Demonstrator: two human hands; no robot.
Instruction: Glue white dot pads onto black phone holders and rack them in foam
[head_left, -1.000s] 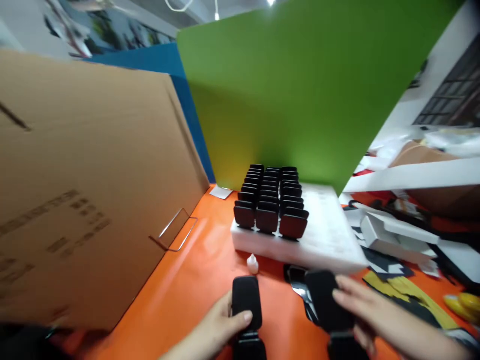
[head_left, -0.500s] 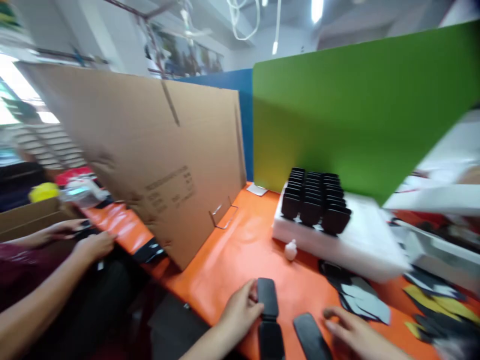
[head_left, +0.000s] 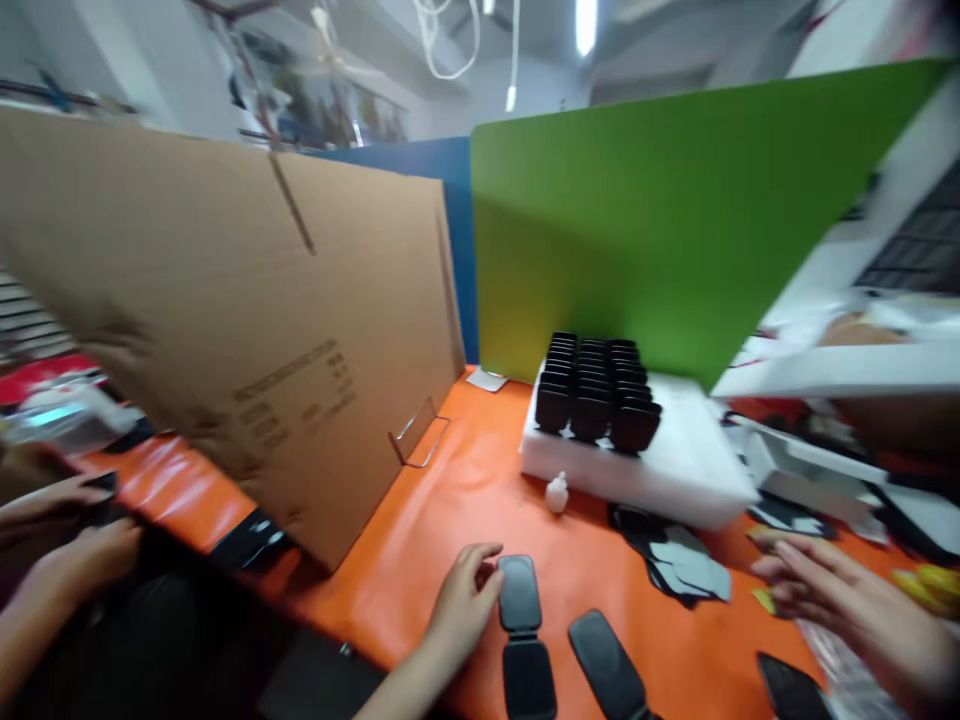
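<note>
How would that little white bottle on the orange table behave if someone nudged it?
The small white bottle looks narrow-based and upright, so it would probably tip easily. Being rounded, it might then roll across the smooth, glossy orange table. It seems light for its size, likely plastic.

orange table (head_left: 465, 500) | white foam block (head_left: 675, 470) | black pads (head_left: 607, 660) | cardboard sheet (head_left: 225, 330)

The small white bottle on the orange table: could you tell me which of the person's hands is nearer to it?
Left. The left hand lies just below-left of the white bottle; the right hand is far right.
</note>
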